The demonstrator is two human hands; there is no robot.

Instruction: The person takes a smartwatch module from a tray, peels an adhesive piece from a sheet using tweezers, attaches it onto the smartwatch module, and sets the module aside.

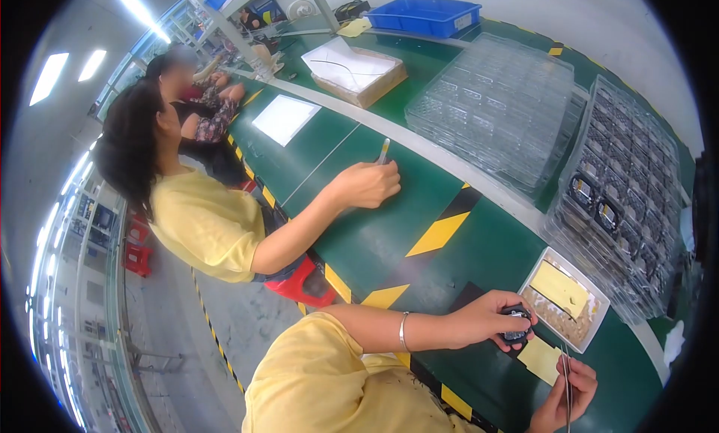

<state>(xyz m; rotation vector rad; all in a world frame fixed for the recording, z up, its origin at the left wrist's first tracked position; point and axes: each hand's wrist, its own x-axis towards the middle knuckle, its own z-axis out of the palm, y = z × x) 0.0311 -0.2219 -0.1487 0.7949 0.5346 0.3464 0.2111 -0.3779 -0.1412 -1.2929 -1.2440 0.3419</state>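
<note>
Near the front edge of the green bench, my left hand (487, 321) is closed around a small black round part (515, 324) with a shiny centre. To its lower right, my right hand (573, 392) pinches thin metal tweezers (567, 384), whose tips point up toward a white box (594, 329). Inside the box lie a yellow sheet (559, 289) and small tan pieces. A pale yellow slip (541, 359) rests on the bench between my two hands.
Clear plastic trays (490, 107) are stacked at the back, beside trays of black parts (625, 171). A blue bin (423, 16) and a paper-topped box (359, 73) stand behind. A co-worker in yellow (202, 223) sits at left, hand holding a pen-like tool (384, 151).
</note>
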